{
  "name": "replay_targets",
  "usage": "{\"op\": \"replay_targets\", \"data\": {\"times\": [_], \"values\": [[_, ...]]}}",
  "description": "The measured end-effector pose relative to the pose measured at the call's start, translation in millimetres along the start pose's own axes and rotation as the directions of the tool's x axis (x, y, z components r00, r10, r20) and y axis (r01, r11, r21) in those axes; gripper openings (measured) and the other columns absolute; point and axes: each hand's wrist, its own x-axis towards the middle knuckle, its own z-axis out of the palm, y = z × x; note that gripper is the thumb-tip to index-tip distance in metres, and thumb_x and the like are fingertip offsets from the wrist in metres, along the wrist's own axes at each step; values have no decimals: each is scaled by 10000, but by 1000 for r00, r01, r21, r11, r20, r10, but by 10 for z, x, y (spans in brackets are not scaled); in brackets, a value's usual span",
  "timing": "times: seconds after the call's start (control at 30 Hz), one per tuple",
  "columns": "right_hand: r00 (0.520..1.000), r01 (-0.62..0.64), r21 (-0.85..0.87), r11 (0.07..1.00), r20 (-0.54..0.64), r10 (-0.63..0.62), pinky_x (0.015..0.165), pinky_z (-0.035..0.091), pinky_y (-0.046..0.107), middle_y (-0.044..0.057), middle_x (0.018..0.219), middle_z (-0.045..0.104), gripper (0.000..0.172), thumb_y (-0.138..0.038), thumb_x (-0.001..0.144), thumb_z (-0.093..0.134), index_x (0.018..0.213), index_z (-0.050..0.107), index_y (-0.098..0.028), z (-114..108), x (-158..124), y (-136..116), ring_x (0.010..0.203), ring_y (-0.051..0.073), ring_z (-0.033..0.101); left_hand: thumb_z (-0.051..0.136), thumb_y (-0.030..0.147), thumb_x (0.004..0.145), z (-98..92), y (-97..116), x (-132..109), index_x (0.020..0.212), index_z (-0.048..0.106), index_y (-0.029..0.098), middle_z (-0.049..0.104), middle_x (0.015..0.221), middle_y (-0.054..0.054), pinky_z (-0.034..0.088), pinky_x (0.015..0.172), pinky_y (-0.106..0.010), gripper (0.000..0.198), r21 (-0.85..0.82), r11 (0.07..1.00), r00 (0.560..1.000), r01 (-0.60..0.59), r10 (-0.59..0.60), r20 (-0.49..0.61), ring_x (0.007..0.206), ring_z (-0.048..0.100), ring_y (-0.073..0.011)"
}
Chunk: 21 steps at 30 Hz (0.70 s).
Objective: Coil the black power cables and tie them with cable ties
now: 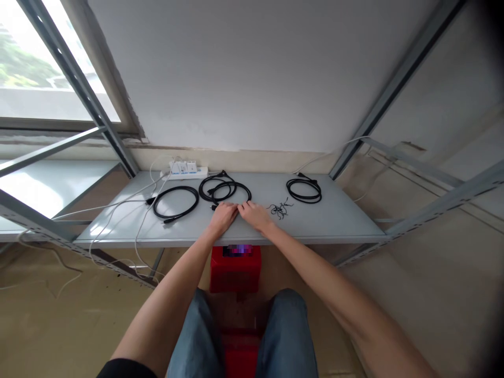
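Note:
Both my hands rest close together on the grey metal shelf, fingers curled down at the near edge of a coiled black cable. My left hand and my right hand touch that cable's near loop; whether they grip it is hidden by the fingers. A second black coil lies to the left, and a third one to the right. A small tangle of black ties sits just right of my right hand.
A white power strip with white leads lies at the shelf's back left. Slanted grey frame bars rise on both sides. A red stool stands under the shelf between my knees. A window is on the left.

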Motion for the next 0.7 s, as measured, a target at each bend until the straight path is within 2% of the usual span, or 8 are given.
{"op": "replay_targets", "data": {"times": [0.17, 0.27, 0.4, 0.5, 0.6, 0.7], "values": [[999, -13, 11, 1000, -31, 13, 862, 501, 383, 251, 1113, 695, 313, -19, 989, 392, 1114, 670, -88, 56, 81, -82, 1059, 307, 612, 462, 137, 974, 3, -3, 1, 970, 685, 180, 742, 987, -131, 437, 892, -380, 227, -31, 1000, 1000, 7, -6, 17, 996, 666, -277], [999, -11, -58, 998, -40, 9, 846, 518, 389, 259, 1118, 694, 332, -5, 979, 381, 1145, 660, -72, 78, 76, -108, 1056, 313, 623, 459, 70, 921, 13, -2, -2, 969, 687, 177, 743, 1028, -131, 443, 895, -377, 256, -47, 999, 1000, 12, -11, 24, 1027, 666, -276], [1000, 14, -150, 989, -23, -17, 760, 543, 374, 251, 1134, 685, 364, -19, 992, 351, 1221, 630, -69, 79, 39, -88, 1009, 308, 663, 463, 78, 930, 21, -1, -4, 1018, 682, 181, 740, 1034, -116, 456, 861, -348, 258, -71, 997, 1000, -7, 6, -15, 1005, 673, -261], [1000, -11, -166, 986, -19, 7, 764, 551, 361, 238, 1115, 687, 343, -32, 998, 367, 1220, 625, -78, 58, 39, -90, 996, 295, 685, 462, 90, 944, 10, 4, -1, 1036, 682, 193, 737, 999, -107, 460, 841, -330, 260, -55, 998, 1000, 9, -10, -8, 977, 680, -252], [996, -94, -134, 987, -23, 92, 778, 547, 345, 222, 1130, 691, 308, -26, 982, 422, 1205, 623, -95, 44, 45, -131, 993, 281, 703, 448, 123, 973, -1, 11, 4, 1054, 683, 200, 741, 979, -106, 463, 842, -335, 260, -37, 999, 1000, 29, -28, 10, 957, 692, -253], [955, -291, 39, 956, -54, 293, 762, 526, 316, 193, 1110, 718, 267, -63, 999, 442, 1164, 640, -131, 66, 39, -176, 928, 248, 722, 416, 156, 1008, 7, 6, 6, 1190, 674, 198, 753, 1032, -114, 468, 884, -347, 318, -24, 999, 999, 32, -31, 13, 987, 701, -253]]}}
